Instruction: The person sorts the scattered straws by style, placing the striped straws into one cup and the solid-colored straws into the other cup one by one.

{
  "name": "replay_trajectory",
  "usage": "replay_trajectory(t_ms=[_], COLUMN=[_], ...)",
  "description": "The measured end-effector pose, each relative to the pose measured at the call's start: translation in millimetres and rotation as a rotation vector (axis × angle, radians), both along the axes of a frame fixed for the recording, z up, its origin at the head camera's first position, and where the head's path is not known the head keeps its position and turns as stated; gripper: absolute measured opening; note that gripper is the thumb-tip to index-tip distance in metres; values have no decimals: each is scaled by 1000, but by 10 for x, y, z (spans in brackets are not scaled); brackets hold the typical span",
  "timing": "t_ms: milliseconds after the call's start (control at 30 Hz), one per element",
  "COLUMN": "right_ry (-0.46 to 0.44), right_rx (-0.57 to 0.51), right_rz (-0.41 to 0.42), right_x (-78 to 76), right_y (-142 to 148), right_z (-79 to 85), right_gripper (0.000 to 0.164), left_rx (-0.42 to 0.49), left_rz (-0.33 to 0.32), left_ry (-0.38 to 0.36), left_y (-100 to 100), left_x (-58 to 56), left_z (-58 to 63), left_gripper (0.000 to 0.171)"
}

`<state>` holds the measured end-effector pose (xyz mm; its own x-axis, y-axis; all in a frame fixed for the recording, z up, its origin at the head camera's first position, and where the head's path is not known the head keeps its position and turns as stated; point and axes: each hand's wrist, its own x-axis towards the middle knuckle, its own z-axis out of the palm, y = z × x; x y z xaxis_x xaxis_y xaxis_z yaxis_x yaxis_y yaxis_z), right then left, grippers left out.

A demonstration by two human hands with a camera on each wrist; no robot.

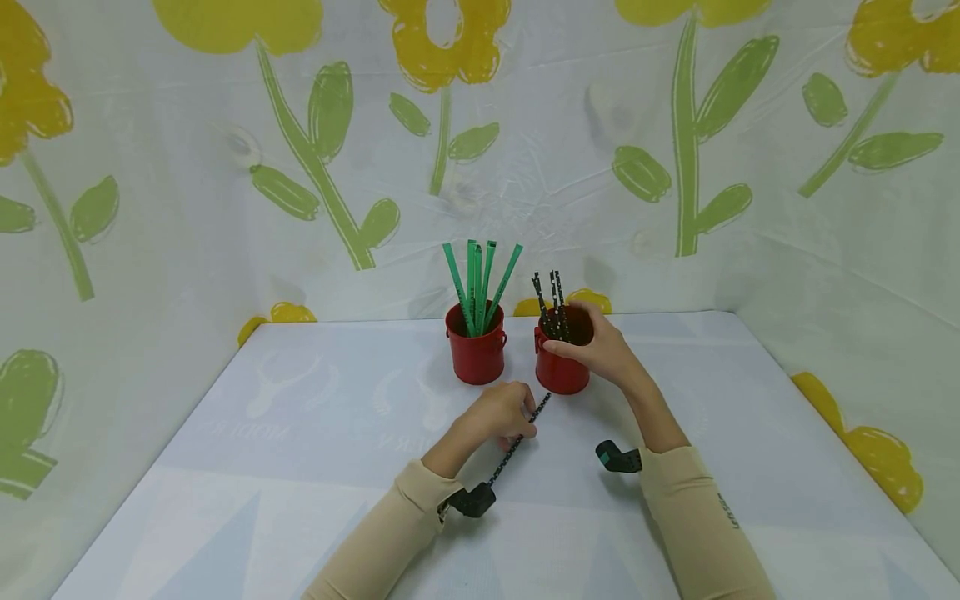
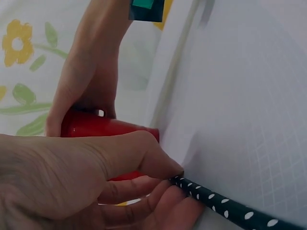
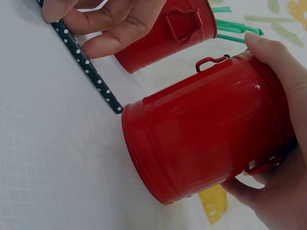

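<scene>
My left hand (image 1: 501, 414) pinches a black straw with white dots (image 1: 513, 449) between thumb and fingers. The straw lies low over the table, slanting away from me, its far tip close to the base of the right-hand red bucket (image 3: 206, 134). That small metal bucket stands upright, and my right hand (image 1: 602, 350) grips it near the rim, thumb on the near side and fingers behind. Several dotted black straws (image 1: 558, 304) stick up from inside it. In the left wrist view, my left thumb (image 2: 148, 153) presses on the straw.
Just left of the gripped bucket stands a second red bucket (image 1: 477, 360), holding several flat green sticks (image 1: 472, 283). Both are near the back of the white table (image 1: 315, 433). Behind it hangs a flowered curtain (image 1: 540, 167).
</scene>
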<state>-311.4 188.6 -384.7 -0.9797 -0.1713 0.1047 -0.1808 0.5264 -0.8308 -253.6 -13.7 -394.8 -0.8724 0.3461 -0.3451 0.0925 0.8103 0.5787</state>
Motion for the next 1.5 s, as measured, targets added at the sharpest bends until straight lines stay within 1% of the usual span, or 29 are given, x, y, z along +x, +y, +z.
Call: replay_trajectory(t_ms=[267, 367, 700, 800, 1033, 1267, 1400, 1500], right_ry=[-6, -6, -2, -6, -6, 1, 4, 2], right_rx=[-4, -2, 8, 9, 6, 11, 14, 13], right_rz=[3, 1, -6, -9, -11, -9, -10, -10], right_x=[7, 8, 18, 16, 8, 1, 1, 3], right_y=[5, 2, -3, -2, -7, -6, -6, -4], right_z=[10, 12, 25, 15, 12, 3, -4, -6], right_gripper=[95, 95, 95, 96, 95, 96, 95, 95], left_rx=[-31, -29, 83, 106, 182, 242, 269, 288], left_rz=[-29, -39, -76, -83, -86, -84, -57, -33], left_ry=[0, -5, -54, -54, -20, -13, 28, 76], left_y=[-12, -31, -155, -194, -265, -296, -304, -308], left_x=[-11, -20, -65, -67, -72, -71, -73, -78], left_z=[18, 43, 172, 203, 299, 377, 401, 408], left_gripper=[28, 27, 24, 22, 22, 21, 22, 24])
